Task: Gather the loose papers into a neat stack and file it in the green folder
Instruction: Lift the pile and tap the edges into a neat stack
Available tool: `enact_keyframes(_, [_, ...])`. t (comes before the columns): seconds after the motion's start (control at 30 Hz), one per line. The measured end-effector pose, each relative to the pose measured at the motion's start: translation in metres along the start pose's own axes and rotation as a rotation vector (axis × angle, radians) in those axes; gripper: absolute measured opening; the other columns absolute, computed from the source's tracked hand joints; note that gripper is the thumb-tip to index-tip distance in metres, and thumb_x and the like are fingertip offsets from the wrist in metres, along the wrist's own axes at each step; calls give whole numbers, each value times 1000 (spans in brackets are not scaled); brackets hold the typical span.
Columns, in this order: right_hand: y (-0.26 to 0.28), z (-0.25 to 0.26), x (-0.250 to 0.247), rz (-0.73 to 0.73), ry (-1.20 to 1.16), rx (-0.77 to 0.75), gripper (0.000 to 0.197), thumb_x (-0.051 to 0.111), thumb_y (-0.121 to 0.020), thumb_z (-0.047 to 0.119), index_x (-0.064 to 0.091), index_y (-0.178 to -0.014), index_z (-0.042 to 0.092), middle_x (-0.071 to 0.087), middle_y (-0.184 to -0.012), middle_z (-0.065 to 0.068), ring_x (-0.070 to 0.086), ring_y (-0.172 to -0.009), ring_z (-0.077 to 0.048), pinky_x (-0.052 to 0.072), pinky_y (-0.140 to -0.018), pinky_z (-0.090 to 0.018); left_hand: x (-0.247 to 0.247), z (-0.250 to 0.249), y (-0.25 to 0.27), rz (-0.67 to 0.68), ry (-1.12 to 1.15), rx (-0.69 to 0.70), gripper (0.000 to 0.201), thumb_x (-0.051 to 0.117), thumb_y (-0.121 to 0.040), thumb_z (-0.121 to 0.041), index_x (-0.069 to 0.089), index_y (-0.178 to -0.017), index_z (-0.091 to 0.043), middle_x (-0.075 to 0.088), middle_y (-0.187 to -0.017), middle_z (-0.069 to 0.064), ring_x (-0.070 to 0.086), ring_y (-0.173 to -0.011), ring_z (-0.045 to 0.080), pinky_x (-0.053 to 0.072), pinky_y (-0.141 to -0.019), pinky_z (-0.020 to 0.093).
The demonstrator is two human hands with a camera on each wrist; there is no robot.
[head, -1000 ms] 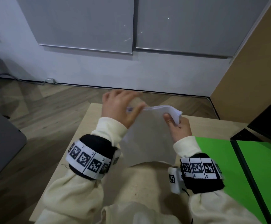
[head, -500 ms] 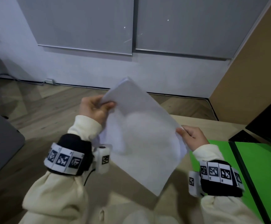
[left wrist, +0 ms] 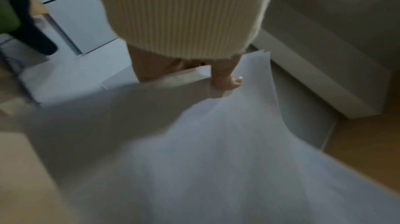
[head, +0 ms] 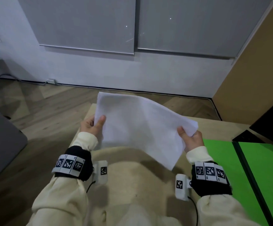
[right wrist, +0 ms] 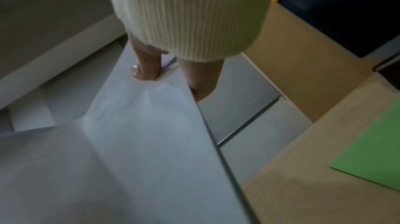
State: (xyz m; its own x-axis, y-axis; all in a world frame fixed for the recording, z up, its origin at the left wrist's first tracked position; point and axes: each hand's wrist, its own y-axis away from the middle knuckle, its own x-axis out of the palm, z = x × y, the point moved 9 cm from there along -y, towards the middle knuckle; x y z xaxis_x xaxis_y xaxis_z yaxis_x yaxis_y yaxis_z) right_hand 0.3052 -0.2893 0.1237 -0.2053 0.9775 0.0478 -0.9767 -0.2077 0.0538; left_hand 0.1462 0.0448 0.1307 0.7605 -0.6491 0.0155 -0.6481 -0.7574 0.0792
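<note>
A stack of white papers [head: 139, 126] hangs in the air above the light wooden table [head: 132, 185], held between both hands and sagging slightly. My left hand [head: 92, 126] pinches its left edge, thumb on top, also seen in the left wrist view on the papers [left wrist: 194, 142]. My right hand [head: 188, 139] pinches the right corner of the papers [right wrist: 140, 133], thumb on top. The open green folder [head: 262, 168] lies flat on the table to the right of my right hand, with a dark spine down its middle; a corner of the folder [right wrist: 372, 150] shows in the right wrist view.
A dark monitor or box [head: 271, 121] stands at the table's far right, behind the folder. A tan panel [head: 254, 62] rises at right. Past the table's far edge lie wooden floor [head: 43, 111] and a white wall with grey cabinet doors [head: 132, 30].
The papers went from upright, bunched between the hands, to spread wide and nearly level. Both hands moved apart and lower, the left to the left edge, the right toward the folder.
</note>
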Motion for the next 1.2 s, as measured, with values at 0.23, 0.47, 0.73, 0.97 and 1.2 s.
enact_keyframes(0.23, [14, -47, -10, -40, 308, 175, 38, 74, -75, 9, 62, -111, 5, 65, -101, -7, 59, -84, -12, 45, -71, -22, 1, 63, 12, 40, -195, -177, 17, 69, -80, -9, 66, -93, 1, 66, -71, 2, 54, -89, 20, 49, -52, 13])
enact_keyframes(0.47, [5, -46, -16, -49, 285, 170, 37, 73, -74, 3, 64, -109, -6, 64, -99, -12, 60, -50, 16, 45, -54, 0, 9, 58, 13, 41, -194, -139, 19, 67, -82, -7, 60, -99, -3, 57, -74, 0, 58, -53, 5, 43, -43, 4])
enact_keyframes(0.73, [8, -71, -22, -129, 389, 322, 54, 75, -74, 26, 56, -115, -4, 63, -109, -13, 61, -100, -26, 43, -87, -30, 14, 61, 8, 88, -210, -125, 12, 70, -80, -10, 60, -85, -8, 55, -68, -6, 51, -62, 7, 41, -42, -1])
enact_keyframes(0.97, [12, -74, -28, -205, 377, 374, 72, 74, -75, 31, 41, -130, -3, 52, -132, -21, 52, -119, -34, 40, -102, -39, 14, 60, 10, 79, -189, -129, 15, 71, -78, -9, 60, -70, -14, 57, -67, -3, 53, -68, 16, 46, -47, 6])
enact_keyframes(1.2, [16, -65, -28, -190, 326, 326, 59, 73, -77, 22, 46, -123, -3, 55, -116, -16, 54, -112, -32, 42, -93, -33, 17, 65, 18, 65, -211, -158, 32, 73, -76, -2, 63, -105, 6, 62, -77, 5, 56, -73, 18, 48, -50, 8])
